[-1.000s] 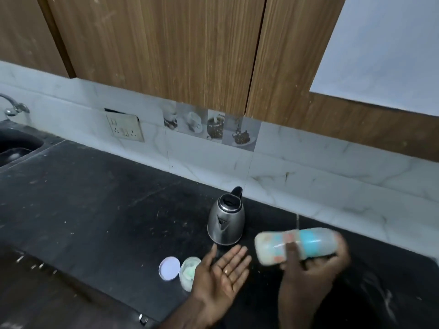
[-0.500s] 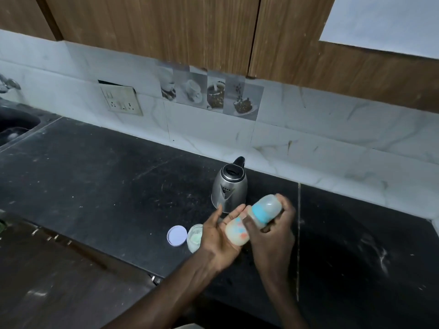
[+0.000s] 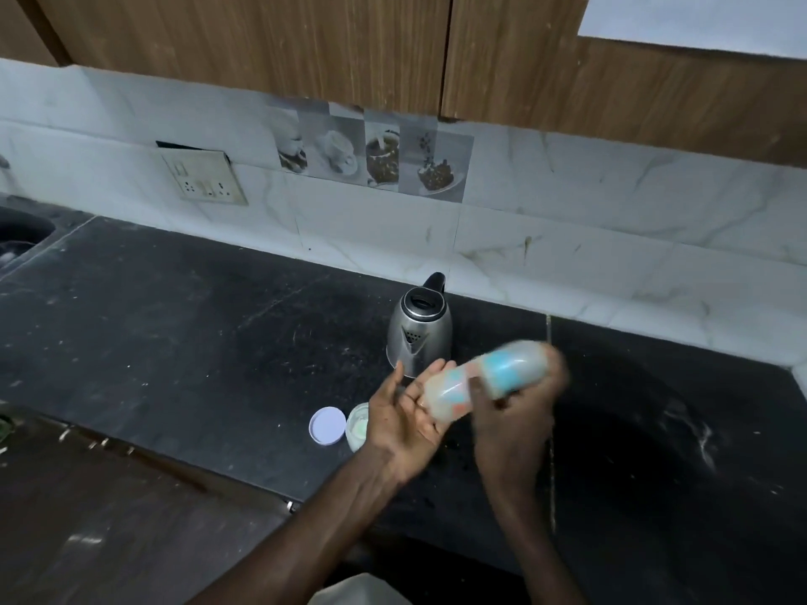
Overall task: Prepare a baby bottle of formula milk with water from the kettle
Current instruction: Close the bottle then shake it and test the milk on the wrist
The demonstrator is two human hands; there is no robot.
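Bottle held sideways in both hands, above the table and in front of the kettle.

Nearest you, your left hand (image 3: 406, 414) lies palm-up with its fingers straight, its grip open. One end of the baby bottle (image 3: 450, 393) rests against those fingers. Your right hand (image 3: 511, 412) has its grip wrapped round the blurred, blue-banded half, so the bottle lies almost level in the air over the table (image 3: 174, 342); the blur hides which end is the teat. It looks like light, stiff, smooth plastic, probably slippery when wet, so take it round the middle of the body and back the end with your palm. Just left of your left hand, a small open tub (image 3: 356, 423) and its round lid (image 3: 327, 425) sit on the table. Beyond the bottle stands the steel kettle (image 3: 419, 331), then the tiled wall.
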